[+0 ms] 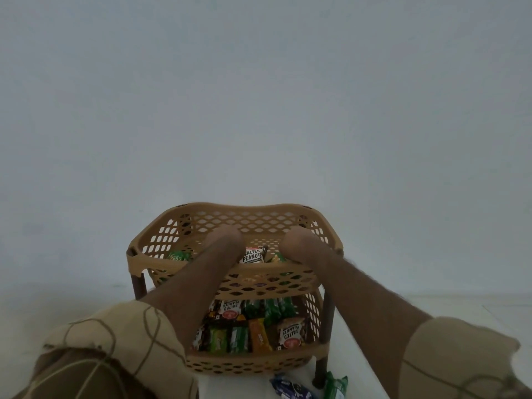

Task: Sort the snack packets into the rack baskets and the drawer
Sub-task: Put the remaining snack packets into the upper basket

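nearest the camera, two patterned beige sleeves are seen at the bottom corners, with bare forearms reaching forward and away. low at the bottom edge, on the white floor point(431, 326), a dark blue snack packet point(290, 389) and a green snack packet point(335, 385) lie just beside the rack's brown front leg point(322, 367), outside any basket and apparently not yet sorted.

beyond them stands the tan perforated plastic rack. its lower basket point(247, 365) is packed with packets side by side: green ones, an orange one and white salted peanuts packets point(291, 335), their long axes running away from the viewer.

farther up, the upper basket point(267, 279) is entered by both arms over its front rim. the left hand point(226, 236) and the right hand point(296, 240) are dipped down inside, so the fingers are hidden; whether each grip is spread or pinching something cannot be told. between the two wrists a white salted peanuts packet point(253, 254) is seen standing roughly upright against the front wall, about equally near to either hand. a green packet point(178, 256) lies to the left, nearer the left hand. no drawer is in view.

behind everything, a plain pale grey wall point(259, 96) fills the scene.
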